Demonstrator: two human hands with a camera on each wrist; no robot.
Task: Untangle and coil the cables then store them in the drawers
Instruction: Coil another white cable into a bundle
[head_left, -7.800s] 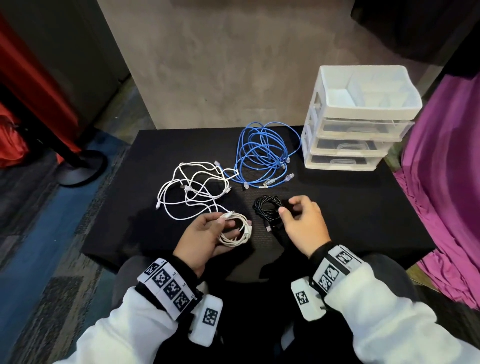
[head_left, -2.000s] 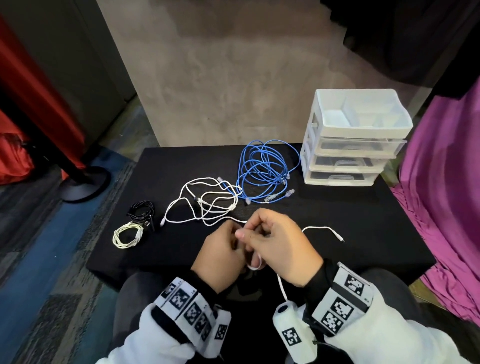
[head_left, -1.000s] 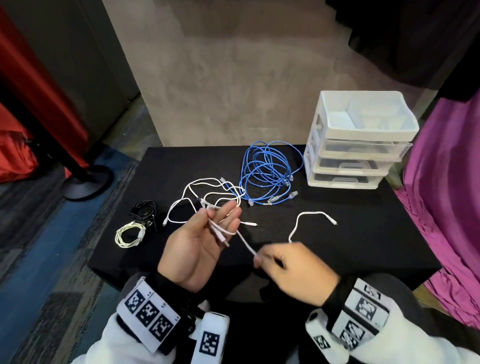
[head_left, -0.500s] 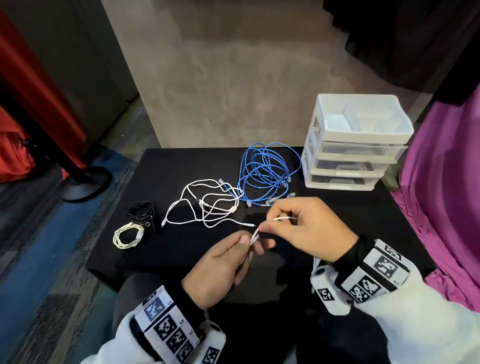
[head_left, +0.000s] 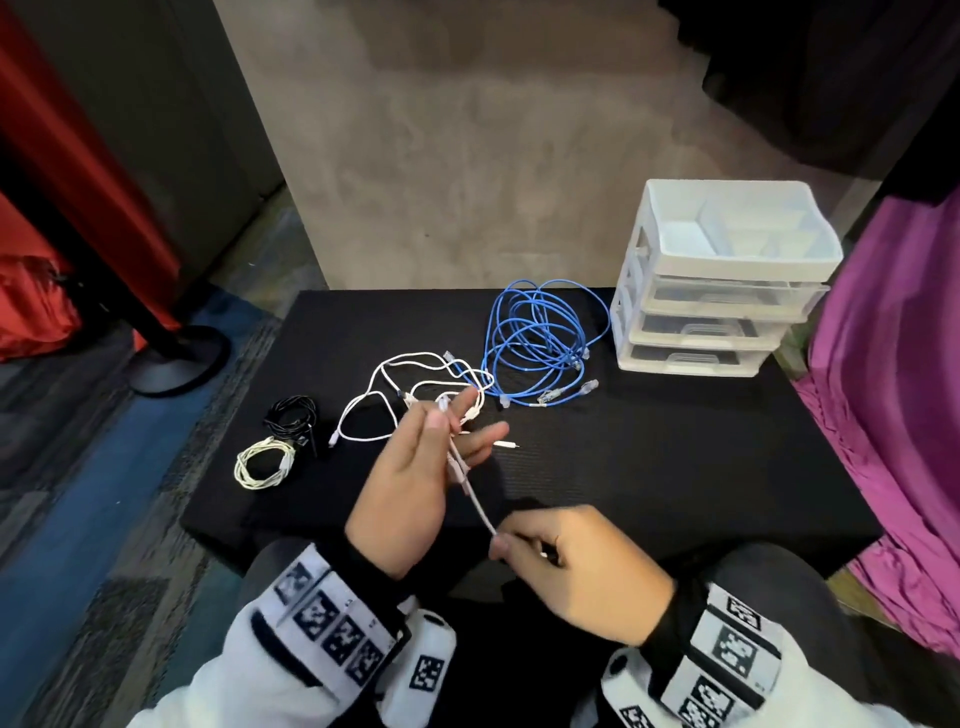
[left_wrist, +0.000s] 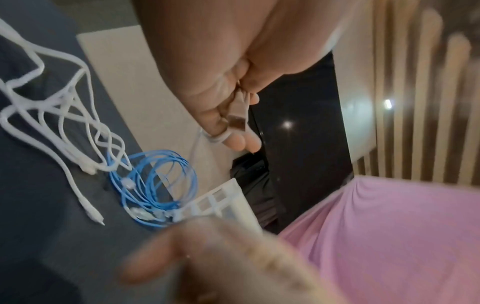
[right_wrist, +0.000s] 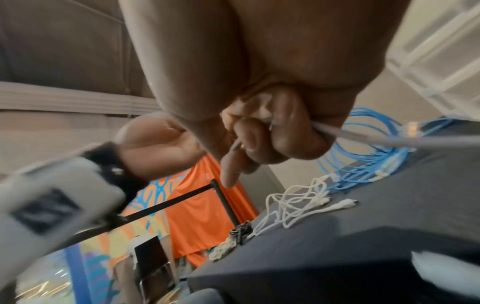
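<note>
I hold one thin white cable (head_left: 475, 499) in the air between my two hands, above the near edge of the black worktop (head_left: 675, 457). My left hand (head_left: 415, 488) is raised with the palm turned up, its fingers (head_left: 467, 402) mostly straight and a little apart; the cable is looped over them, and in the left wrist view its plug (left_wrist: 237, 119) lies against those fingers with a turn of cord round one fingertip. From there the cable runs down and toward me to my right hand (head_left: 576, 566), whose fingers (right_wrist: 249, 133) are curled in and clamped on it, thumb against forefinger. On the worktop beyond my left hand lies one loose tangle of white cable (head_left: 410, 395), one end of which stretches out to the right past my fingers. Just beyond it, touching its far side, sits one loose bundle of blue cable (head_left: 540, 348); how many separate cables it holds I cannot tell. Well to the left are two small finished coils side by side, a black coil (head_left: 291, 415) and a cream coil (head_left: 262, 462). At the far right corner stands one white drawer unit (head_left: 722, 275) with three drawers, all pushed in, and an open divided tray on top.
</note>
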